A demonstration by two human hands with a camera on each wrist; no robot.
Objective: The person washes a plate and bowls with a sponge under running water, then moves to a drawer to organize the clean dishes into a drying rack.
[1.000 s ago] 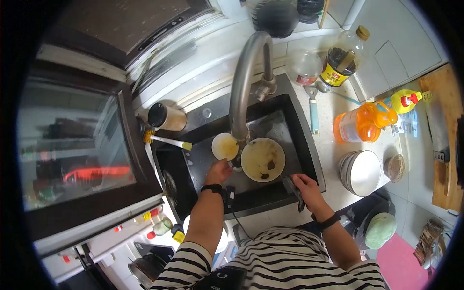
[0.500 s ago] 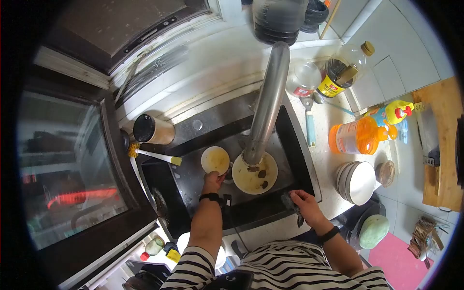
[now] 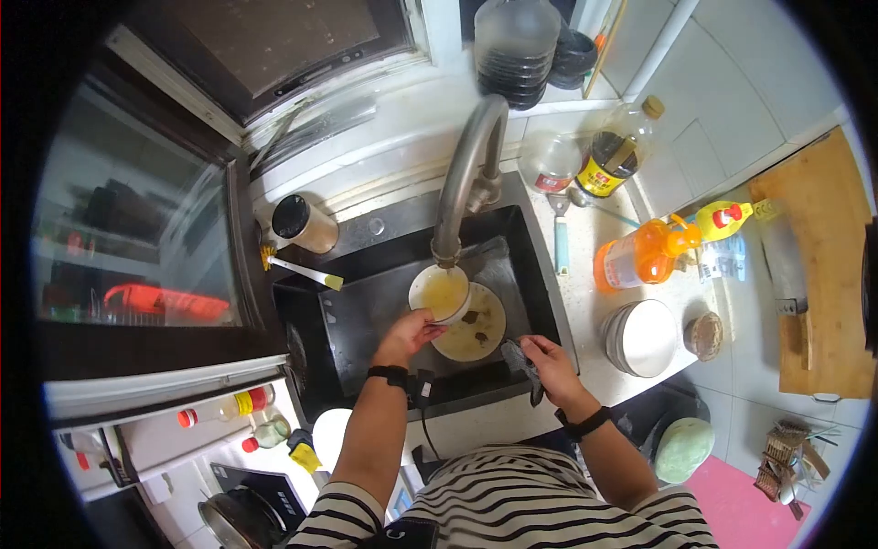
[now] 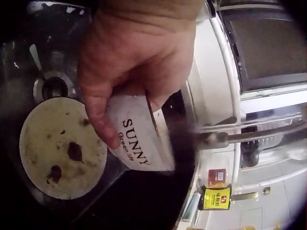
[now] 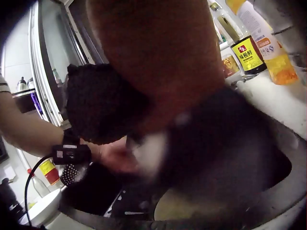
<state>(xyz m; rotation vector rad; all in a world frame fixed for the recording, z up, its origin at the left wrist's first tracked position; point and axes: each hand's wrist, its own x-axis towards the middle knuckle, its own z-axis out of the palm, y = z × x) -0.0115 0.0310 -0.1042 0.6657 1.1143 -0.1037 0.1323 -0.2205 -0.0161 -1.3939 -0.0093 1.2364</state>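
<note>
My left hand [image 3: 409, 336] pinches the rim of a small white bowl [image 3: 439, 295], fingers under its side. Yellowish liquid lies inside it. In the left wrist view, "SUNNY Green life" is printed on the outside of the bowl [image 4: 136, 139]. It is raised right below the faucet [image 3: 450, 240] and overlaps a larger, soiled bowl [image 3: 492, 316] with dark scraps in it, which sits in the black sink [image 3: 366, 352]. At the sink's right front, my right hand [image 3: 554, 368] grips a crumpled dark grey cloth [image 3: 519, 359], which appears dark and blurred in the right wrist view.
A stack of white bowls [image 3: 647, 339], an orange soap bottle [image 3: 636, 258] and a blue-handled peeler [image 3: 562, 245] occupy the right counter. Behind them stands a soy sauce bottle [image 3: 615, 160]. A brush [image 3: 311, 273] and a dark-lidded jar [image 3: 306, 224] are at the sink's left edge.
My left hand has lifted the small bowl and moved it right, from beside the larger bowl to under the faucet. The right hand still holds the cloth near the sink's front edge.
</note>
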